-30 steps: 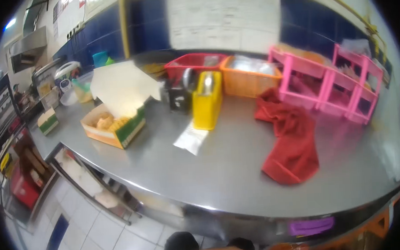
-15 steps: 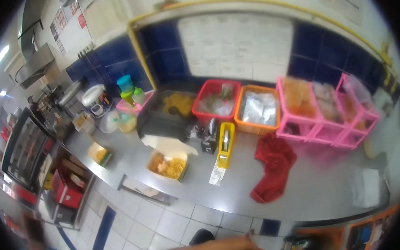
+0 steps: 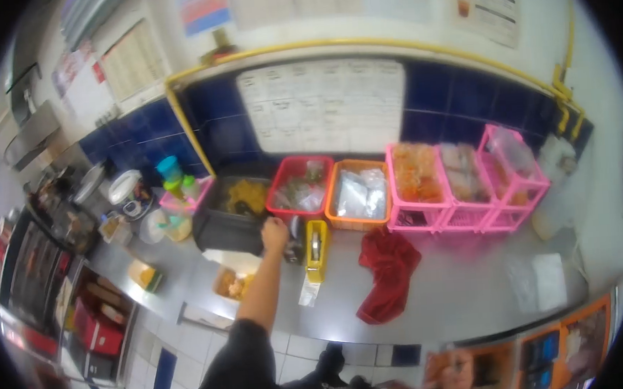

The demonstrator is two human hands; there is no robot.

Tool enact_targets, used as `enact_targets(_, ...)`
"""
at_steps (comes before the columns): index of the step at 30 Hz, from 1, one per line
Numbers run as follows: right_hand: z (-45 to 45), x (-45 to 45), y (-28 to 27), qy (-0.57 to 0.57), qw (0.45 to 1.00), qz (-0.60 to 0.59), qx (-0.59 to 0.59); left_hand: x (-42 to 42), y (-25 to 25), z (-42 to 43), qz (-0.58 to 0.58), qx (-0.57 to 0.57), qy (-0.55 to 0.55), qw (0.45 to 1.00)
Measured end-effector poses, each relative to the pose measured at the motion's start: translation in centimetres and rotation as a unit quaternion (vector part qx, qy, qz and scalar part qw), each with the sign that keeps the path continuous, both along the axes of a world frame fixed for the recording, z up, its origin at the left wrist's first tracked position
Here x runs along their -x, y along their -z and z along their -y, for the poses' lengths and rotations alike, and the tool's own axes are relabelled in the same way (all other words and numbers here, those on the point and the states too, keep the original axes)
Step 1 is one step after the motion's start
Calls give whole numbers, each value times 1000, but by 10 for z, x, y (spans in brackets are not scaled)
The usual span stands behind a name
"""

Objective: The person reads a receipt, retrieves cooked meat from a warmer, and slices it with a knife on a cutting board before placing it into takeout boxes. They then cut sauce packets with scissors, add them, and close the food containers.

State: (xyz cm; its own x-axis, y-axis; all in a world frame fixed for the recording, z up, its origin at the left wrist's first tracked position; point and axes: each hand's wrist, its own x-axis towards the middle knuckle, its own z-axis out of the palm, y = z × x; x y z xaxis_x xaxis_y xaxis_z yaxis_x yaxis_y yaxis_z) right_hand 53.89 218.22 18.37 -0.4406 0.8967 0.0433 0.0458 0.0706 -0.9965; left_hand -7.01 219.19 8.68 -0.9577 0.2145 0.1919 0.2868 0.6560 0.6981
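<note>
My left hand reaches over the counter, its fingers curled at the front edge of the black tray, just left of the black tape dispenser. What the fingers hold, if anything, is hidden. Below that forearm sits an open food box, partly covered by the arm. A yellow tape dispenser with a paper slip stands to the right. Low in the view, my right hand is blurred beside the orange shelving below the counter; its fingers cannot be made out.
Along the wall stand a red basket, an orange basket and pink racks with packets. A red cloth lies on the counter. A smaller food box is at the left, a plastic bag at the right.
My left arm has stretched forward from the bottom of the view to the black tray. My right hand now shows at the lower right. The camera view has shifted, with more wall visible.
</note>
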Motion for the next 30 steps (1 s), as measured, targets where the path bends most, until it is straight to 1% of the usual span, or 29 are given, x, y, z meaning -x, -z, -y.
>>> enact_targets(1,-3,18,-23,19,1000,9,4,10,-2,-3,43,67,9,997)
enact_targets(2,-9,37,-46,103,993,-32,-37,18,-7,-11,83,131,18,988)
enact_targets(3,-16,51,-64,181,978,-68,-82,17,-21,-16,92,202,36,974)
enact_targets(4,-21,47,-66,225,966,-88,-95,16,-29,-18,104,274,51,955)
enact_targets(5,-27,43,-69,268,952,-105,-109,29,-18,-20,97,338,82,933)
enact_targets(6,-39,46,-82,298,942,-109,-114,19,-47,-18,132,381,149,903)
enact_targets(8,-62,52,-109,358,919,-114,-122,34,-29,-24,121,393,199,890)
enact_targets(9,-78,56,-118,418,887,-84,-175,33,-28,-25,113,396,211,886)
enact_targets(11,-102,73,-143,395,892,-153,-156,24,-32,-18,81,459,218,857)
enact_targets(12,-116,82,-144,388,898,-149,-143,22,-32,-19,74,464,225,853)
enact_targets(13,-142,81,-125,370,904,-98,-193,22,-33,-20,80,465,213,856)
enact_targets(14,-162,90,-108,349,919,-98,-158,21,-34,-21,86,464,199,859)
enact_targets(15,-173,110,-96,343,926,-109,-118,21,-31,-21,47,470,192,860)
enact_targets(16,-191,113,-69,261,951,-150,-68,19,-40,-23,44,474,194,858)
enact_targets(18,-215,124,-6,202,967,-154,26,5,-67,-20,-18,446,144,883)
enact_targets(19,-218,133,7,174,969,-163,66,0,-75,-15,-80,444,130,883)
enact_targets(20,-218,136,18,175,969,-160,72,-8,-82,-8,-98,422,111,895)
enact_targets(21,-215,142,24,137,965,-184,127,-24,-103,0,-117,400,92,904)
enact_targets(22,-215,146,30,100,956,-210,181,-52,-134,5,-108,382,73,915)
enact_targets(23,-215,147,38,104,953,-210,190,-87,-159,5,-100,365,53,924)
enact_targets(24,-214,146,46,86,951,-207,212,-116,-170,9,-106,324,71,937)
enact_targets(25,-213,143,56,69,948,-203,235,-146,-167,15,-111,284,87,948)
enact_targets(26,-213,140,68,70,945,-203,246,-169,-142,17,-209,236,130,940)
enact_targets(27,-213,136,81,48,947,-197,250,-191,-105,18,-303,184,171,919)
enact_targets(28,-214,133,90,23,949,-190,252,-217,-70,17,-304,241,201,900)
enact_targets(29,-216,129,95,19,947,-188,262,-247,-44,9,-290,199,276,895)
enact_targets(30,-216,126,100,9,950,-151,272,-269,6,15,-260,207,328,884)
